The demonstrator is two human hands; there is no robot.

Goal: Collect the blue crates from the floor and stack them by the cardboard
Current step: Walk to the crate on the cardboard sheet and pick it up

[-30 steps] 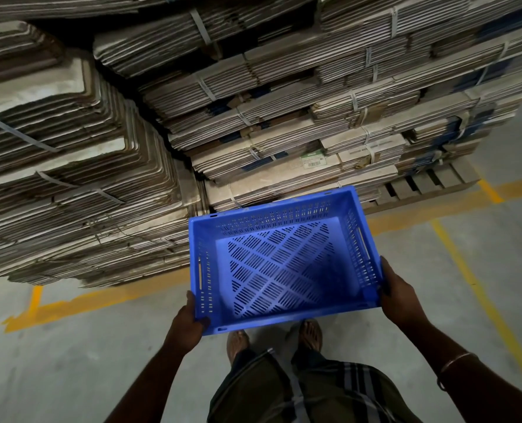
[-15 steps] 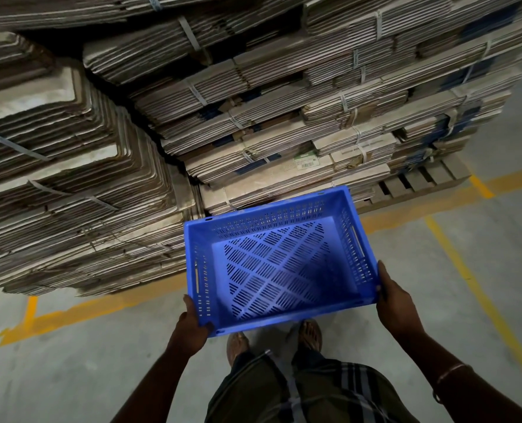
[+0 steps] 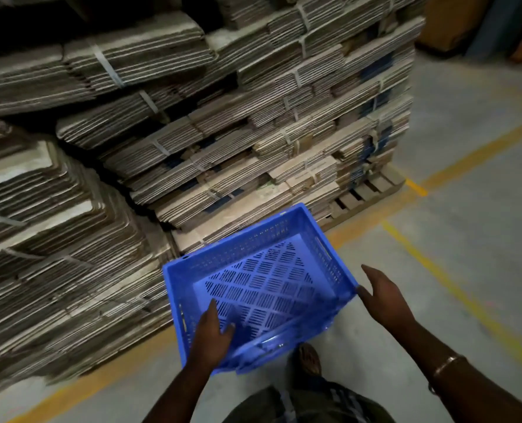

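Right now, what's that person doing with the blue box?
A person is putting a blue crate down by the stacked cardboard. The crate is empty and sits low, right against the cardboard, over the yellow floor line. The left hand reaches over its near rim with straight fingers, and the right hand is open beside its right corner. Neither hand grips it.

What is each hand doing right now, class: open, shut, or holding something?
Left hand: open, fingers straight over the blue crate.
Right hand: open, beside the crate's corner, gripping nothing.
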